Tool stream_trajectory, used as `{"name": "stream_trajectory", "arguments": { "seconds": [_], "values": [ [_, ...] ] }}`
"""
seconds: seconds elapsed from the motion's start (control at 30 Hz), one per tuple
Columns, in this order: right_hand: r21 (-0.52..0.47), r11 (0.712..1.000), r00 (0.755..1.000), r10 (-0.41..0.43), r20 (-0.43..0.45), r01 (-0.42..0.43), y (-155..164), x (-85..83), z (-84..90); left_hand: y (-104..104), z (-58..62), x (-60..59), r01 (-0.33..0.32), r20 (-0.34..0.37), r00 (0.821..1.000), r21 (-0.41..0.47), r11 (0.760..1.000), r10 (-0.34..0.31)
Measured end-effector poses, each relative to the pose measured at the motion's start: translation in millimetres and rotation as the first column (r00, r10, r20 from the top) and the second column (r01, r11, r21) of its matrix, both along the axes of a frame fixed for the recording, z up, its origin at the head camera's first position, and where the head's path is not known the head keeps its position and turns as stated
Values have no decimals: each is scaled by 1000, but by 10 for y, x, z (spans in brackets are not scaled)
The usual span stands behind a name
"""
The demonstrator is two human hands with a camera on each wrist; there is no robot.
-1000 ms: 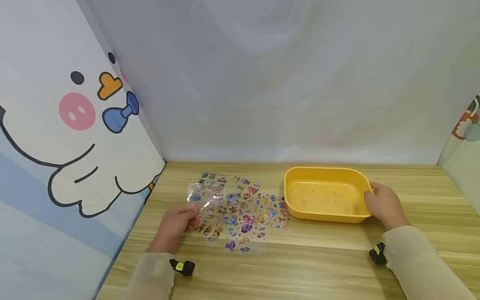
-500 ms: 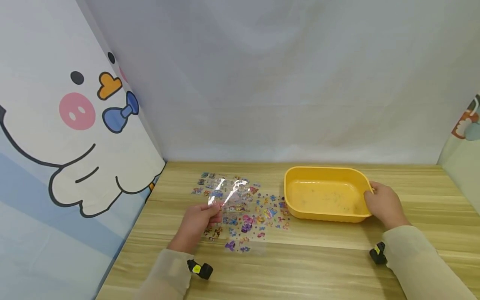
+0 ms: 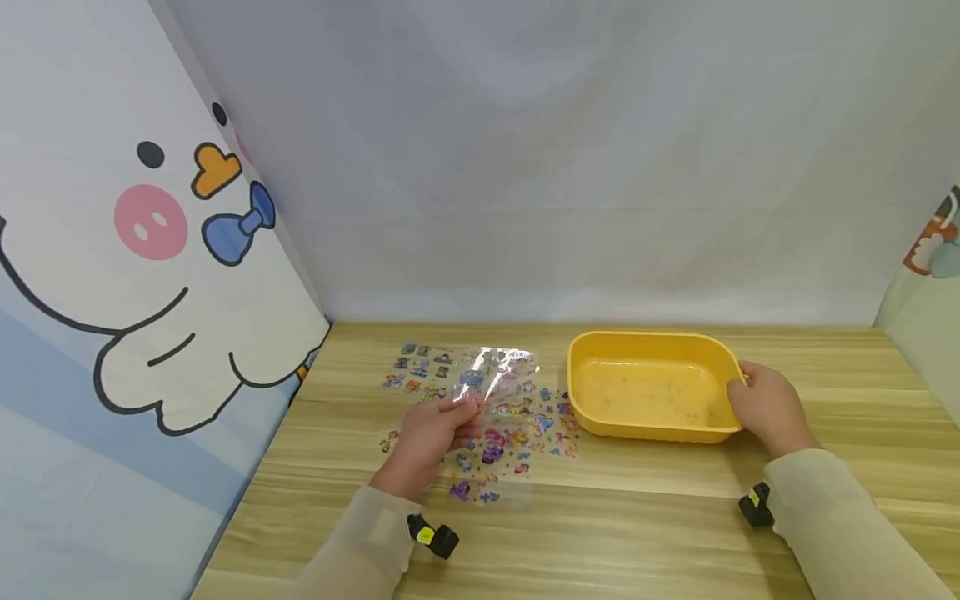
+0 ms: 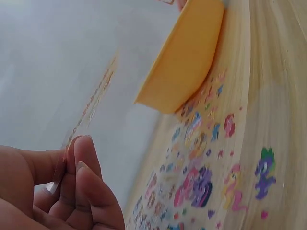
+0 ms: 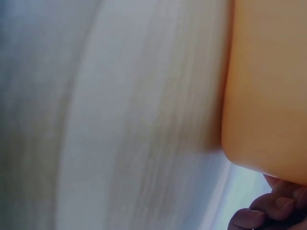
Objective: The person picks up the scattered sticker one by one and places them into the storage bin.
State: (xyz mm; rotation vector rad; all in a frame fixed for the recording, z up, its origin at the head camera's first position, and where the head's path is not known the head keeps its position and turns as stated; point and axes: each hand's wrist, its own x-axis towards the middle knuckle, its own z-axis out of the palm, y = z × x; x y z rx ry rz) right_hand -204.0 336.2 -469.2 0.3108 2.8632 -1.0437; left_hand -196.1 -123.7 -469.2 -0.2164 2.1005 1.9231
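Note:
My left hand point(image 3: 435, 433) pinches a clear sticker sheet point(image 3: 498, 375) by its near corner and holds it lifted above the table; the pinch shows in the left wrist view, fingers point(image 4: 84, 163) pressed on the sheet's edge point(image 4: 91, 108). More sticker sheets point(image 3: 495, 450) lie flat on the wooden table point(image 3: 600, 533) under and beside it, also visible as cartoon ponies point(image 4: 201, 182). My right hand point(image 3: 768, 408) grips the right end of a yellow plastic tray point(image 3: 652, 387), whose wall fills the right wrist view point(image 5: 268, 96) above my fingertips point(image 5: 273, 211).
A cartoon-printed cloth panel point(image 3: 135, 250) stands along the left, a plain white backdrop point(image 3: 562, 167) at the back, another printed panel point(image 3: 933, 250) at the right. The yellow tray point(image 4: 187, 57) sits just right of the stickers. Bare wood lies near the front edge.
My left hand has carried the lifted sticker sheet rightward, from over the left part of the stickers toward the yellow tray. The right hand stays on the tray.

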Motion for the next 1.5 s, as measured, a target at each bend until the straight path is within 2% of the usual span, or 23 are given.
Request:
{"name": "stream_trajectory", "arguments": {
  "seconds": [0.17,0.33,0.53,0.73,0.9,1.23,1.5],
  "values": [
    [4,1000,1000,4,1,-4,0,-4,8,164,69,1,16,-2,1000,-1,1000,-16],
    [-4,1000,1000,6,5,-6,-8,-6,17,349,90,-12,8,-18,1000,19,1000,-8],
    [-1,1000,1000,5,8,-5,-10,4,26,605,176,-35,7,-21,1000,27,1000,-7],
    [2,1000,1000,7,6,-7,-3,5,14,852,262,-71,32,-13,999,53,998,-31],
    [0,1000,1000,4,12,-4,-2,1,15,1044,320,-126,41,-16,999,40,998,-41],
    [-3,1000,1000,4,12,-4,-4,-13,24,1414,438,-223,28,0,1000,68,997,-28],
    [6,1000,1000,9,-3,-9,21,-22,-21,1650,502,-250,2,-14,1000,22,1000,-2]
  ]
}}
